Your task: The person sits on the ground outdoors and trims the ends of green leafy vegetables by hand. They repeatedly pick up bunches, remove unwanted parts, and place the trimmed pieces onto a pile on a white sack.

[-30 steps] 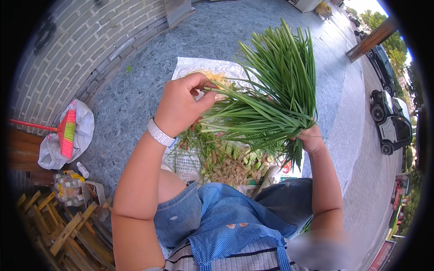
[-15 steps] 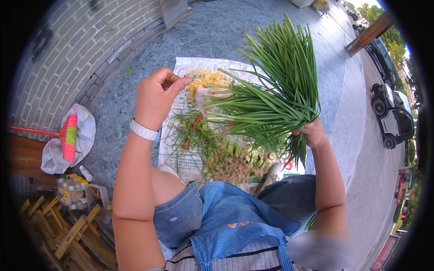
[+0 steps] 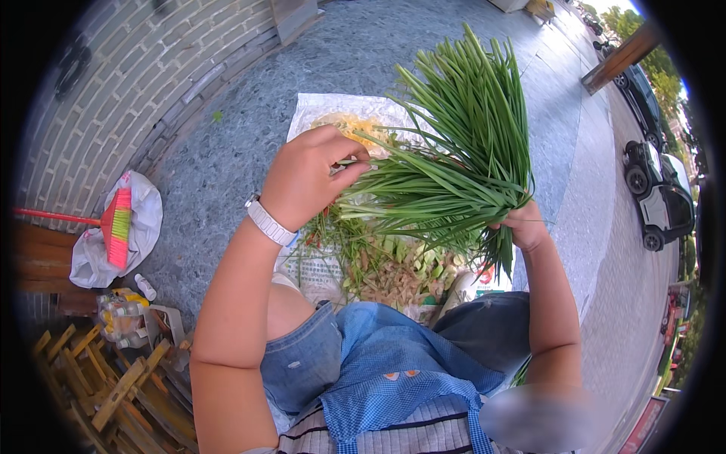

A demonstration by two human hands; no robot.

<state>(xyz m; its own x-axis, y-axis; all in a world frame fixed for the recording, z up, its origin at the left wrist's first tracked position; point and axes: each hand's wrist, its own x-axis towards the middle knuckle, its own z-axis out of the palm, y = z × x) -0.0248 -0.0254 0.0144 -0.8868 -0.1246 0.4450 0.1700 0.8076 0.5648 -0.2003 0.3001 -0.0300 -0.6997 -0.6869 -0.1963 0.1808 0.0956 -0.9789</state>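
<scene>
A large bunch of garlic chives (image 3: pixel 484 129) fans up and to the left from my right hand (image 3: pixel 523 225), whose fingers wrap round it near one end. My left hand (image 3: pixel 314 175) is at the left tips of the bunch, thumb and fingers pinched on a thin green chive leaf. Below the bunch, on a white printed sack (image 3: pixel 310 265) spread over the ground, lies a heap of vegetable scraps (image 3: pixel 401 272): loose green stalks, pale peelings and leafy bits. Yellowish scraps (image 3: pixel 355 129) lie at the sack's far end, partly behind my left hand.
At the left, a red-handled broom (image 3: pixel 117 227) rests against a white plastic bag (image 3: pixel 144 204) beside a brick wall (image 3: pixel 166 83). Plastic bottles (image 3: pixel 121 318) and stacked wood (image 3: pixel 113 386) lie lower left. Parked cars (image 3: pixel 662 197) stand beyond the pavement at the right.
My left hand has moved right, from beside the sack to the chives' left tips, and pinches a leaf there. My right hand keeps its hold on the bunch, almost unmoved.
</scene>
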